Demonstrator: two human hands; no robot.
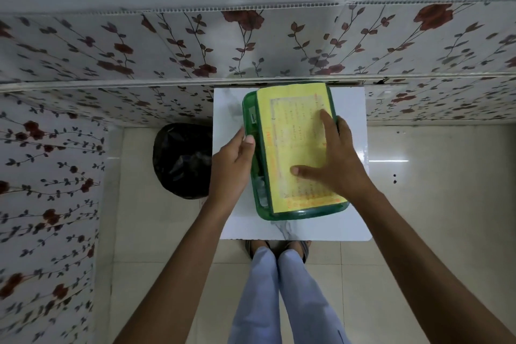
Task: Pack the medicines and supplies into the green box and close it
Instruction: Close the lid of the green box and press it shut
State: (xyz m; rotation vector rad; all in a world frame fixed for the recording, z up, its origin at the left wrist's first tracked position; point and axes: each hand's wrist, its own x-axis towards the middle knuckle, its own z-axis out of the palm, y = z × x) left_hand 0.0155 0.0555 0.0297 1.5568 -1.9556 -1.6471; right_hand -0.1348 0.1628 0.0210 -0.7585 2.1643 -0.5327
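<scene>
The green box (303, 213) lies on a small white table (350, 212), lengthwise away from me. Its lid is down and carries a large yellow label (290, 123) with orange print. My right hand (332, 156) rests flat on the lid, fingers spread over the label, its outer fingers curling over the box's right edge. My left hand (233, 159) grips the box's left rim, thumb on top. Through the clear green strip on the left I see some packed items (261, 193), too dim to name.
A black bin bag (181, 160) stands on the floor left of the table. Flower-patterned panels (50, 176) wall in the left and the back. Pale floor tiles lie to the right. My legs and sandalled feet are just below the table's near edge.
</scene>
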